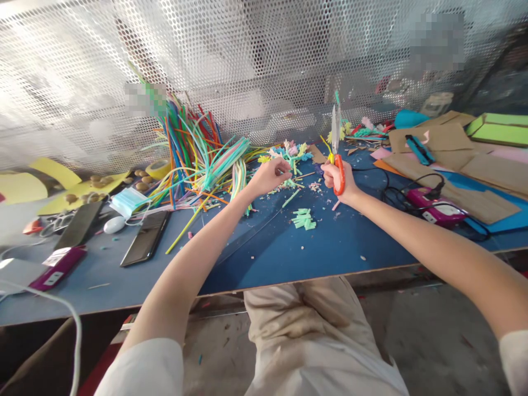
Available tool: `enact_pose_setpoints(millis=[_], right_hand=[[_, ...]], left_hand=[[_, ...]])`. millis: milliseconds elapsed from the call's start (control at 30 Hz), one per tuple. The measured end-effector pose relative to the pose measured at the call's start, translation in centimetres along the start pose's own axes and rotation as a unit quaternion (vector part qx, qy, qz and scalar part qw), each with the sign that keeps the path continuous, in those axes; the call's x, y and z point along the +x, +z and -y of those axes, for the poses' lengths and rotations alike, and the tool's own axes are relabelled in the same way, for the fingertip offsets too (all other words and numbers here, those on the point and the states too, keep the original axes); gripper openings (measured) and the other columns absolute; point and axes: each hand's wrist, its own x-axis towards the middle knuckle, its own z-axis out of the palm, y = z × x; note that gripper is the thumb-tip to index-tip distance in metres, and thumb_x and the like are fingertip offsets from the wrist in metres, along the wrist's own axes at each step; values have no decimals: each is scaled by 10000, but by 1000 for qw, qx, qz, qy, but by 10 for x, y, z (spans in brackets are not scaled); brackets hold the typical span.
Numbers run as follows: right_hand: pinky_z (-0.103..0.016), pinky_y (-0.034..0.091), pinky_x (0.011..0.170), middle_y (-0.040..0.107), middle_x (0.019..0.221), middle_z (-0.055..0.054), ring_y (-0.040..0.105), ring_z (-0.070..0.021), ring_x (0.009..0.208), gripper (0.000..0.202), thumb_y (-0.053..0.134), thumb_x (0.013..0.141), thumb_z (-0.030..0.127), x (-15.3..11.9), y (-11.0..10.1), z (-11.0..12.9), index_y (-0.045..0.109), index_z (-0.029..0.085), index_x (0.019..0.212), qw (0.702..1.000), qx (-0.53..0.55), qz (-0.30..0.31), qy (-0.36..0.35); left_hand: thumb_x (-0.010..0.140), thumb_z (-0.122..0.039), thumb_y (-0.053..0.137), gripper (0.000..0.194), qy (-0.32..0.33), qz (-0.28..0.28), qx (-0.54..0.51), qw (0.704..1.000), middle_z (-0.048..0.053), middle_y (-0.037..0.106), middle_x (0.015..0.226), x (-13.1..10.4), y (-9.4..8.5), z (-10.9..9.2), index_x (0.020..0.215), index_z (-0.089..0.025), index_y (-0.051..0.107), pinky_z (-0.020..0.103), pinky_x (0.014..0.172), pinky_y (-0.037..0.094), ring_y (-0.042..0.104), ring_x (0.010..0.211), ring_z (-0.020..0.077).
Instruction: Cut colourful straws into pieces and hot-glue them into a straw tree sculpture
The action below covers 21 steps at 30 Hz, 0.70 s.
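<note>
Orange-handled scissors (335, 135) are held up over the desk (264, 250) by the right hand (348, 184), blades pointed upward, with the grip wrapped around the handle loops. Over to the left hand (270, 175): it is held above the desk with fingers curled inward, and whether anything is pinched in that grip cannot be told from here. Just beyond it, a cluster of pastel fuzzy pieces (291, 151) is seen, and nearer the desk's front edge a small pile of cut mint-green pieces (304, 219) is spread, with a single green strip (291, 198) laid just behind. To the left, a great bundle of coloured fuzzy sticks (223, 165) is heaped against the perforated metal screen (231, 60), and a dark phone (145, 240) is laid flat in front. At the right, a blue cutter (418, 149) is rested on brown card (447, 137).
</note>
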Motion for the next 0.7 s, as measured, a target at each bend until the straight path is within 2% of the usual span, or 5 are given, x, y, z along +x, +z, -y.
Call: enact_pose_setpoints(millis=[133, 267, 367, 567, 700], right_hand=[[-217, 182, 405, 360, 530, 109, 254, -43, 434, 393, 814, 690, 373, 1, -3, 0, 448, 243, 748, 999, -12, 45, 16], [-240, 182, 397, 596, 620, 26, 267, -43, 420, 468, 803, 786, 566, -7, 1, 3, 477, 234, 739, 982, -30, 161, 91], [-262, 180, 404, 667, 672, -1, 242, -45, 409, 494, 762, 822, 654, -15, 10, 4, 504, 237, 756, 972, 0, 202, 122], [-270, 229, 428, 728, 774, -19, 269, -44, 441, 439, 840, 775, 525, -20, 19, 6, 522, 224, 745, 970, 54, 186, 147], [-246, 284, 446, 665, 708, 14, 285, -43, 480, 359, 881, 717, 356, -17, 16, 6, 556, 204, 730, 976, 70, 149, 143]], left_hand=[[918, -295, 716, 165, 32, -31, -144, 989, 29, 697, 935, 4, 1, -6, 984, -169, 633, 234, 705, 462, 592, 768, 97], [938, -317, 728, 190, 56, -64, -192, 978, 27, 675, 956, 4, 1, -18, 1018, -186, 614, 227, 664, 433, 568, 752, 87], [955, -347, 731, 203, 82, -61, -199, 975, 37, 671, 960, 3, 2, -27, 1006, -193, 609, 243, 681, 450, 579, 775, 98], [956, -412, 744, 256, 104, 5, -174, 979, 16, 627, 863, 0, 7, -33, 998, -195, 615, 247, 577, 383, 469, 632, 81], [958, -379, 721, 230, 100, 42, -151, 982, 17, 630, 883, -4, 8, -34, 1018, -187, 609, 247, 592, 387, 470, 636, 81]])
